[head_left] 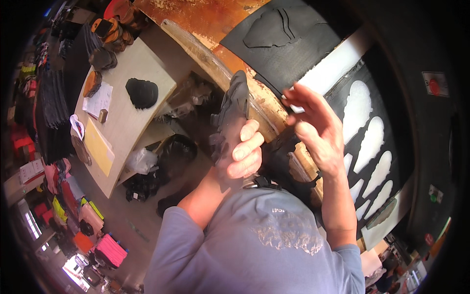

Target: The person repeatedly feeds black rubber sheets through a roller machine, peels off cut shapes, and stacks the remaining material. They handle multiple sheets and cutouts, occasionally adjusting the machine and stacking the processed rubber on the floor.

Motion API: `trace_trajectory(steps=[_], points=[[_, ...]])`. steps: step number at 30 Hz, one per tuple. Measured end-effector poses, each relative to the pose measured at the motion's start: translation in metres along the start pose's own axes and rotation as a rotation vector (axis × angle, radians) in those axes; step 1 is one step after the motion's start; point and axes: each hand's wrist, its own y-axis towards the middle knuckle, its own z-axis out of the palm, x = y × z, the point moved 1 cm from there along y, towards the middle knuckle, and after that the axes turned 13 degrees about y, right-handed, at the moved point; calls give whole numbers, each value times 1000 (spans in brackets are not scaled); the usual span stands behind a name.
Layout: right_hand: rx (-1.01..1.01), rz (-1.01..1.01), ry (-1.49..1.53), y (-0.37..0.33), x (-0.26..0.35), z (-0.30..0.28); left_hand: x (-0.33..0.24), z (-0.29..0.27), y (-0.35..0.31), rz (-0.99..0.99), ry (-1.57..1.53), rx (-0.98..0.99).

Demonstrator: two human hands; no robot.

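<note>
The person's left hand [245, 154] curls in a grip, the left forearm [201, 193] below and to its left. Apart from it, to the right and slightly higher, the right hand [320, 130] spreads loosely, fingers [314, 101] bent, above a nearly upright right forearm [340, 206].

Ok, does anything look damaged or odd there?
Yes: the orange-brown bench top looks scraped and worn, and the blue-grey shirt bears a pale, ragged patch across its front. The dark sole-shaped item in the left hand is too blurred to judge.
</note>
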Motion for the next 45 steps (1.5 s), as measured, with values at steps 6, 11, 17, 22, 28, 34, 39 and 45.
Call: trace_trajectory(steps=[6, 11, 17, 22, 28, 34, 39, 45], points=[[85, 307, 111, 28, -6, 46, 19, -4, -7, -234, -175, 26], [-200, 237, 112, 10, -4, 50, 16, 13, -34, -4, 343, -504], [-207, -39, 115, 0, -18, 36, 17, 47, -45, 273, 1094, -708], [-180, -1, 91, -6, -12, 17, 38, 57, -35, 240, 1423, -840], [-85, -140, -673, 6, -23, 17, 29, 53, -36, -72, 1621, -1016], [-195, 169, -386, 23, -48, 23, -33, 59, -60, -336, 1774, -867], [440, 137, -620, 54, -67, 76, -124, 58, -91, -69, 2318, -649], [598, -491, -892, 121, -129, 180, -216, 71, -140, 148, 2812, -846]])
